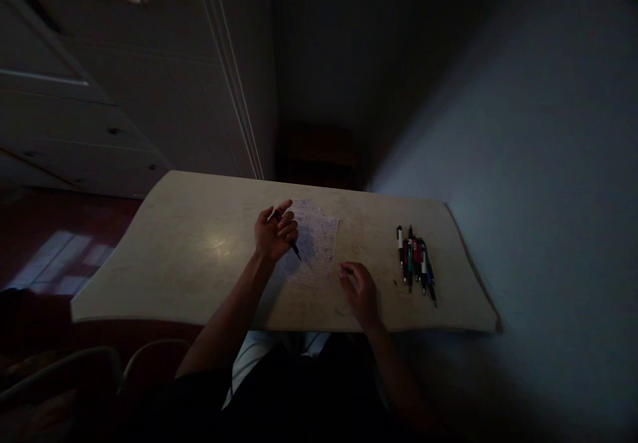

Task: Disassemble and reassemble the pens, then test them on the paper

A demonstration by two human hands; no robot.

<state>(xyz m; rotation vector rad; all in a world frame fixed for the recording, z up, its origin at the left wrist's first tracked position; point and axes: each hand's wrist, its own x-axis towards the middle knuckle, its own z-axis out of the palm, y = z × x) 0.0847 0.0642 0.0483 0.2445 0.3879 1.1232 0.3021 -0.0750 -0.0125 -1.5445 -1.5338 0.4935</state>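
Observation:
My left hand [276, 232] is closed around a dark pen [296, 250], palm turned up, above the left side of a sheet of paper. The pen's pointed end sticks out below the fingers, slanting down to the right. Dense handwriting or scribbles cover the sheet of paper [319, 247], whose top edge looks torn. Just right of its lower corner, my right hand [361, 291] rests on the table with fingers loosely bent and apart, nothing visible in them. Farther right lies a loose group of several pens [416, 260], in black, white, red, green and blue.
The worn white table [189, 257] has stains and small dark specks near my right hand. A pale wall [558, 197] stands along its right end. Behind on the left is a panelled cabinet [199, 97]. Chair backs [154, 350] show at the lower left. The room is dim.

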